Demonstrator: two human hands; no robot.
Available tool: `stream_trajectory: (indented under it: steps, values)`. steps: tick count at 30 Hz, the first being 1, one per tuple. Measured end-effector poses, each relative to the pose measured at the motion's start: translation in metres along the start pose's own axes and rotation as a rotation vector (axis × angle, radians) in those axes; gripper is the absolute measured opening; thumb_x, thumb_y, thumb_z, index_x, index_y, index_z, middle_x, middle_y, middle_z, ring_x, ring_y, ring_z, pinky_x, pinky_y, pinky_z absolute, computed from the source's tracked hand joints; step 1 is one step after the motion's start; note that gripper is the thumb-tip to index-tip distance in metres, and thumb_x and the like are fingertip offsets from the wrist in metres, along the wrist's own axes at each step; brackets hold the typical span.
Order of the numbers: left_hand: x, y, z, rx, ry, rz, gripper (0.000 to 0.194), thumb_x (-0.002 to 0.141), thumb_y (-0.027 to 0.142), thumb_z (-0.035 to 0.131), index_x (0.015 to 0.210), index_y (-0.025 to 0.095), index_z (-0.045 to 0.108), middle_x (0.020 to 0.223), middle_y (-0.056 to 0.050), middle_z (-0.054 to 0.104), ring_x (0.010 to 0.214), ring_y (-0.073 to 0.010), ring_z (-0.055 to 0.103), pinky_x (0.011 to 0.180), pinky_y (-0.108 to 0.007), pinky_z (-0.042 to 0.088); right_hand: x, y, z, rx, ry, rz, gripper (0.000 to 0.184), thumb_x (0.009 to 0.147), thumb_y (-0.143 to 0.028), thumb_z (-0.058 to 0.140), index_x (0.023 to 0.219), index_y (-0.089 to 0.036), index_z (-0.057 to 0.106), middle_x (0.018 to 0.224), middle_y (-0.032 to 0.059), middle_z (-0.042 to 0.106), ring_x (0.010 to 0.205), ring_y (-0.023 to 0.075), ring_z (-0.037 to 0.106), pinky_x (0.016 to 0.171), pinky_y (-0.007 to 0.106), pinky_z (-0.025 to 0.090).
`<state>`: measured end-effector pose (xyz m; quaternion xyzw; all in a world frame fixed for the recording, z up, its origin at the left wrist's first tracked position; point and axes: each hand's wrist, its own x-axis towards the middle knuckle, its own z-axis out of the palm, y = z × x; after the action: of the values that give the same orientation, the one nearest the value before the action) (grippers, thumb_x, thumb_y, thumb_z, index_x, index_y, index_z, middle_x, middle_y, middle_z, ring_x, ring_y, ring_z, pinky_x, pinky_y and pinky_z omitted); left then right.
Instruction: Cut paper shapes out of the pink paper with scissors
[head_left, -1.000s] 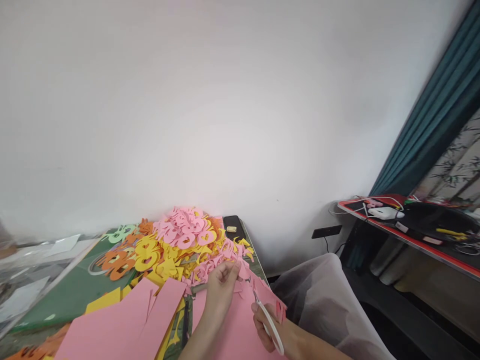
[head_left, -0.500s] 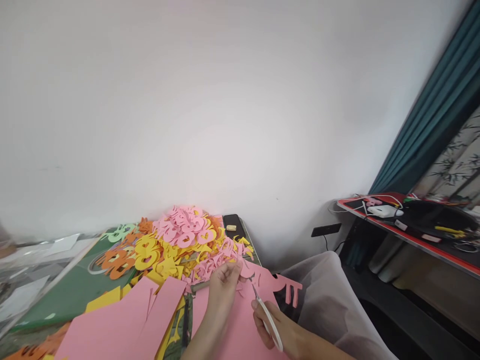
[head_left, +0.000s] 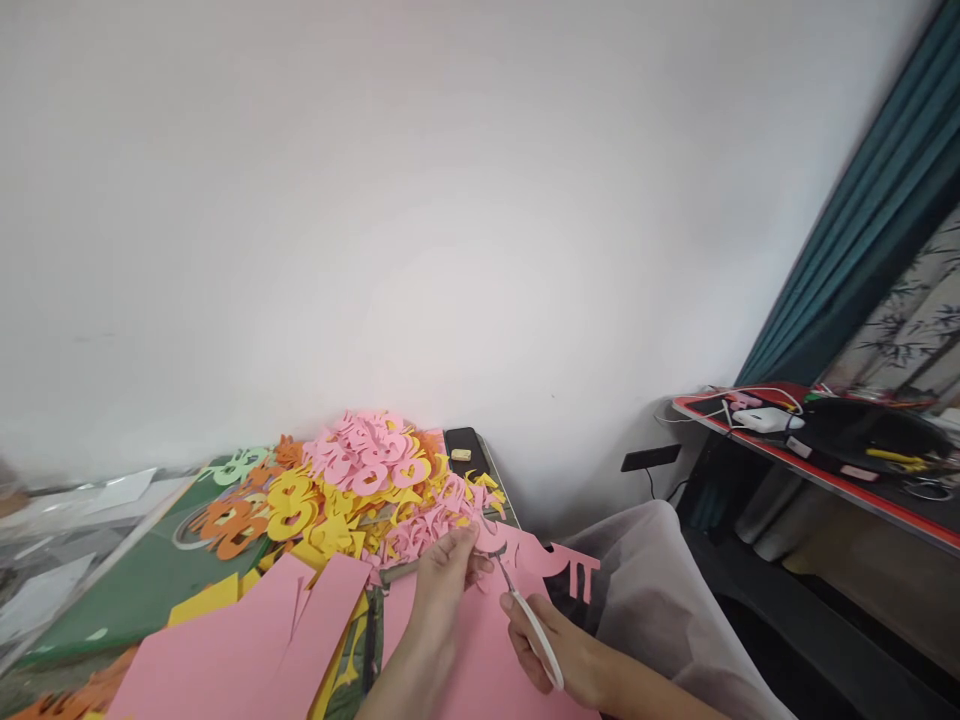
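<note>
Scissors (head_left: 538,628) in right grip (head_left: 568,645)

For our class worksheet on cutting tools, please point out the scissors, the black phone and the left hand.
Scissors (head_left: 547,650): head view, white handle.
Black phone (head_left: 469,440): head view, dark face.
Left hand (head_left: 442,572): head view, back of hand.

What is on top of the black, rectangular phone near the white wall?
A small cream block lies on the phone; yellow paper scraps lie at the phone's near end. What the block covers cannot be seen.
</note>
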<state>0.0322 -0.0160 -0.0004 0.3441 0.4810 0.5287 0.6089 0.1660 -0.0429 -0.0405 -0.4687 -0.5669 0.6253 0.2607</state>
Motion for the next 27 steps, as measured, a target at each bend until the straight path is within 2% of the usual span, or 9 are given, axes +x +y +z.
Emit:
stream_trajectory:
  steps: [4,7,10,13,15,17,19,22,27]
  values:
    - [0.0,0.003,-0.002,-0.128,0.011,-0.061,0.025,0.056,0.037,0.07,0.06,0.015,0.058,0.048,0.003,0.058,0.043,-0.0055,0.05,0.048,-0.016,0.042,-0.001,-0.007,-0.001,-0.016,0.003,0.016,0.056,0.074,-0.065,0.028,0.04,-0.021,0.031,0.03,-0.0071,0.03,0.031,0.006,0.027,0.04,0.022,0.025]
    - [0.005,0.007,-0.007,-0.231,0.11,-0.048,0.019,0.058,0.028,0.071,0.066,0.016,0.058,0.053,0.003,0.061,0.051,-0.0077,0.058,0.055,-0.017,0.048,0.0,-0.009,-0.002,-0.07,-0.043,0.04,0.059,0.072,-0.066,0.033,0.035,-0.02,0.03,0.027,-0.0068,0.029,0.028,0.0051,0.026,0.037,0.021,0.023]
    - [0.01,0.014,-0.014,-0.343,0.236,-0.004,0.006,0.069,0.016,0.063,0.072,0.016,0.057,0.064,0.0,0.065,0.062,-0.0095,0.063,0.062,-0.019,0.052,0.009,-0.002,-0.002,-0.026,-0.099,0.075,0.062,0.072,-0.068,0.027,0.033,-0.02,0.032,0.022,-0.0059,0.028,0.023,0.006,0.027,0.032,0.021,0.019]
    - [0.013,0.018,-0.018,-0.422,0.302,0.003,0.008,0.077,0.009,0.052,0.076,0.016,0.056,0.071,0.0,0.066,0.069,-0.0095,0.064,0.065,-0.018,0.052,0.023,0.007,-0.004,0.124,-0.077,-0.042,0.066,0.075,-0.066,0.022,0.033,-0.018,0.039,0.023,-0.002,0.037,0.024,0.0066,0.033,0.034,0.02,0.023]
    - [0.014,0.017,-0.018,-0.446,0.309,-0.016,0.01,0.076,0.006,0.052,0.078,0.016,0.054,0.071,-0.001,0.065,0.07,-0.0098,0.064,0.066,-0.017,0.052,0.029,0.008,-0.01,0.199,0.079,-0.185,0.061,0.074,-0.061,0.036,0.035,-0.016,0.042,0.026,-0.0017,0.041,0.028,0.0057,0.035,0.037,0.02,0.025]
    - [0.014,0.013,-0.015,-0.45,0.304,-0.032,0.016,0.074,0.002,0.054,0.079,0.017,0.051,0.07,-0.001,0.065,0.071,-0.01,0.064,0.067,-0.017,0.052,0.032,0.002,-0.019,0.26,0.269,-0.293,0.048,0.068,-0.054,0.054,0.04,-0.014,0.047,0.026,-0.0044,0.039,0.029,0.005,0.033,0.038,0.02,0.024]
    - [0.013,0.007,-0.009,-0.437,0.292,-0.034,0.023,0.07,-0.002,0.055,0.081,0.018,0.049,0.071,-0.001,0.065,0.072,-0.0102,0.064,0.069,-0.018,0.051,0.03,-0.006,-0.029,0.337,0.396,-0.334,0.036,0.064,-0.047,0.062,0.056,-0.013,0.056,0.027,-0.0081,0.036,0.028,0.0046,0.029,0.037,0.021,0.023]
    - [0.006,-0.004,-0.001,-0.389,0.23,-0.031,0.029,0.066,-0.002,0.059,0.083,0.019,0.048,0.069,0.0,0.064,0.074,-0.0121,0.064,0.07,-0.02,0.05,0.025,-0.017,-0.037,0.373,0.404,-0.364,0.034,0.069,-0.042,0.06,0.082,-0.011,0.061,0.031,-0.01,0.036,0.031,0.0048,0.029,0.039,0.021,0.026]
    - [-0.004,-0.012,0.002,-0.136,0.027,-0.106,0.026,0.063,0.015,0.065,0.086,0.019,0.053,0.07,-0.001,0.061,0.075,-0.0156,0.062,0.067,-0.025,0.049,0.029,-0.013,-0.038,0.25,0.364,-0.362,0.033,0.066,-0.043,0.06,0.057,-0.011,0.057,0.027,-0.0074,0.037,0.027,0.0041,0.028,0.035,0.021,0.025]
